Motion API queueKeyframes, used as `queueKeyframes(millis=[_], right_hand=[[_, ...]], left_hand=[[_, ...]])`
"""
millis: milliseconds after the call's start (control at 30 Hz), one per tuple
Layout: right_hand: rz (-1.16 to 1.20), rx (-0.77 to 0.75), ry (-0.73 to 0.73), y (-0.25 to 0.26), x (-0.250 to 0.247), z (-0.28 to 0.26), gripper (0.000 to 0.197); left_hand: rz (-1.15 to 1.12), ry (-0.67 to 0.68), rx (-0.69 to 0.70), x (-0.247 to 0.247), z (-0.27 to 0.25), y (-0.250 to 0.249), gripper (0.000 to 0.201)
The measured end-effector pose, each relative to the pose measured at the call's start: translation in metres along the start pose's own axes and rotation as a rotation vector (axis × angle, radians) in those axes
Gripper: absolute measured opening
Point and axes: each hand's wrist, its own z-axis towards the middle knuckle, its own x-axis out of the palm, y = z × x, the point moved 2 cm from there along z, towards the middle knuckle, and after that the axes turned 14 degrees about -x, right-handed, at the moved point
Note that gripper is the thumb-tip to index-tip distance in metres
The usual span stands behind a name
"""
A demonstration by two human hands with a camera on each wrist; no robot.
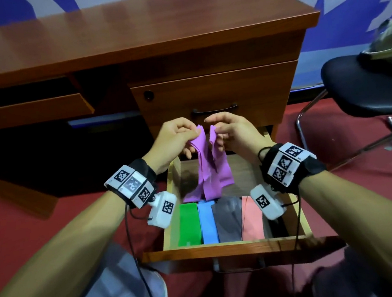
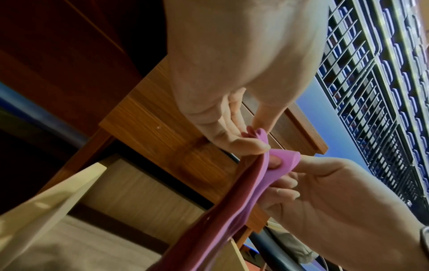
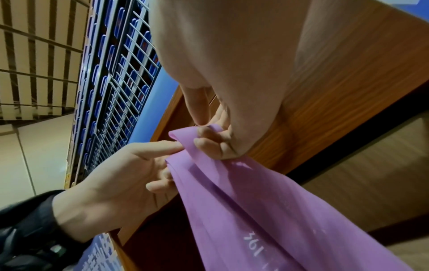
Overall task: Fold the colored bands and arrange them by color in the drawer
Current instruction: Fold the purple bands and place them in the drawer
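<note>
A purple band (image 1: 208,168) hangs over the open drawer (image 1: 169,182), its lower end lying on the drawer floor. My left hand (image 1: 176,135) pinches one upper end and my right hand (image 1: 229,130) pinches the other, the two ends held close together. In the left wrist view my left hand (image 2: 236,135) grips the purple band (image 2: 234,198), with my right hand (image 2: 325,185) just below it. The right wrist view shows my right hand (image 3: 216,139) curled on the purple band (image 3: 267,210). Folded green (image 1: 189,224), blue (image 1: 207,222), grey (image 1: 229,219) and pink (image 1: 252,219) bands lie side by side at the drawer's front.
A wooden desk (image 1: 129,29) stands behind, with a shut upper drawer (image 1: 213,93) just beyond my hands. A black chair (image 1: 362,87) with a cap on it stands at the right. Red carpet (image 1: 15,215) covers the floor.
</note>
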Motion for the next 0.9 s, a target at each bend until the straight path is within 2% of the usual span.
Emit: queueKeyframes(millis=[200,400,567,667,833,900], right_hand=[[-0.026,-0.025,0.048,0.0,0.006,-0.013,0.034],[-0.233,-0.145,0.06,0.005,0.009,-0.02,0.023],[-0.294,-0.17,0.04,0.007,0.008,-0.021,0.02],[-0.287,-0.173,0.017,0.008,0.01,-0.022,0.02],[-0.229,-0.166,-0.016,0.012,0.009,-0.023,0.022],[-0.236,-0.172,-0.011,0.012,0.008,-0.023,0.021]], left_hand=[[-0.026,0.034,-0.049,0.011,-0.004,0.006,0.01],[-0.063,0.025,-0.065,0.017,-0.006,0.006,0.013],[-0.095,0.01,-0.083,0.02,-0.008,0.006,0.007],[-0.157,0.027,-0.115,0.021,-0.008,0.007,0.006],[-0.395,0.131,-0.191,0.029,-0.009,0.008,0.009],[-0.394,0.134,-0.186,0.031,-0.01,0.008,0.009]])
